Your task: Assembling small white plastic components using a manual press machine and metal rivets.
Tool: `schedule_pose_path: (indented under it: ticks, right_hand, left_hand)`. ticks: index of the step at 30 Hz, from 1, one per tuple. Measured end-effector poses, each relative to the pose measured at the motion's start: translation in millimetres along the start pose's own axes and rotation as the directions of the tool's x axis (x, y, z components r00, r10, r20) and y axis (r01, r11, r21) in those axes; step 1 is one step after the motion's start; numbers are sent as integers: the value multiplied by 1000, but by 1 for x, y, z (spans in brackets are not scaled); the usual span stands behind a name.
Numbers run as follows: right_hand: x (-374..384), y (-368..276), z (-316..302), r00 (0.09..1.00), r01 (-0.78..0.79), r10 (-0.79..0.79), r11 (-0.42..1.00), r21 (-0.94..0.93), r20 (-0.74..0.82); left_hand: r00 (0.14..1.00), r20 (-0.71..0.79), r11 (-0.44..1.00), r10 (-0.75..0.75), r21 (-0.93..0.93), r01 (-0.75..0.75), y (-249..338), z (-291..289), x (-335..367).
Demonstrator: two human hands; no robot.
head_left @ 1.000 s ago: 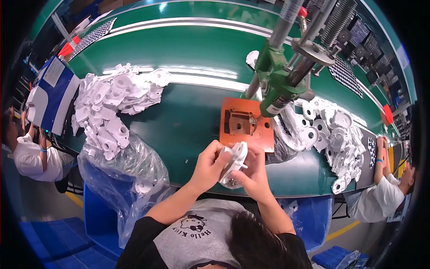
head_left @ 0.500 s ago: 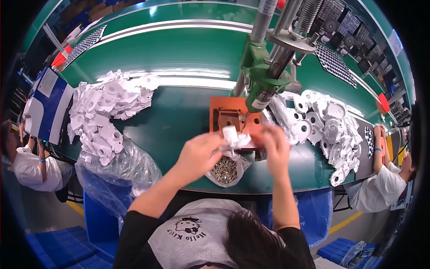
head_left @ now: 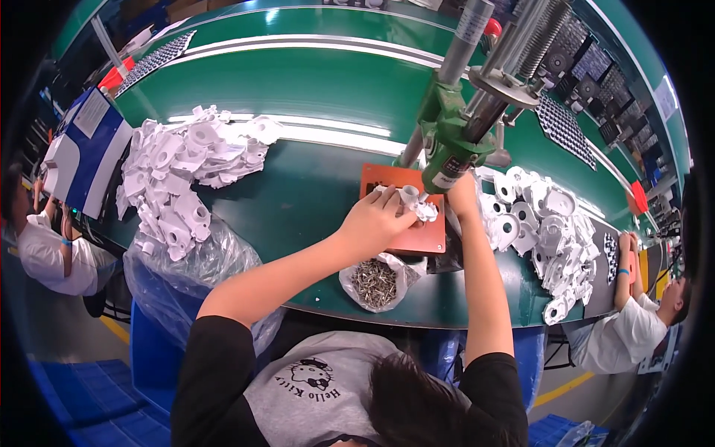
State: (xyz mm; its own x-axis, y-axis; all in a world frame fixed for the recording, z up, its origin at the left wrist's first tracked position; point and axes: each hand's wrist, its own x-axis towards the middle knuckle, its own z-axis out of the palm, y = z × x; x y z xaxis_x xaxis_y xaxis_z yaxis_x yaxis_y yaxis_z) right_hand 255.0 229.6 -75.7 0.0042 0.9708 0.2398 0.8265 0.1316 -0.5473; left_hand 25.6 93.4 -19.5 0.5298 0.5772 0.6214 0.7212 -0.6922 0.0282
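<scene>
My left hand is closed on a white plastic part, held over the orange base plate below the press head. The part has a raised round piece and a lumpy lower end. Right of the green press head, my right hand is raised close beside it. Its fingers are hidden behind the head. At the plate's near edge, an open clear bag of small metal screws rests on the green bench.
Heaps of white plastic parts lie left and right. A plastic bag drapes over the bench's front left edge. The blue-and-white machine stands far left. Co-workers sit at both sides.
My left hand has carried the white part forward onto the orange plate. My right hand has moved away from the part, up beside the press head. The whole view has shifted slightly.
</scene>
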Motion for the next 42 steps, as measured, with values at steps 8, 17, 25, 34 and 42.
schedule_pose_path:
  ticks: [8, 17, 25, 34, 42]
  right_hand:
    - [-32, -26, -58, 997, 1, -34, 911, 412, 73]
    - [-80, -72, -36, 972, 62, -169, 856, 514, 164]
    - [-69, -64, -31, 920, 129, -249, 922, 364, 302]
    - [-87, -90, -36, 982, 180, -189, 957, 229, 19]
    - [-162, -103, -56, 895, 424, -442, 883, 201, 57]
  left_hand:
    - [1000, 29, 994, 2, -107, 1, -17, 4, -13]
    - [990, 10, 971, -139, -197, 138, -3, 6, -24]
    - [984, -37, 953, -172, -258, 157, -5, 10, -24]
    - [987, -77, 967, -144, -222, 124, -12, 10, -23]
    - [968, -132, 947, -215, -271, 174, -4, 13, -27]
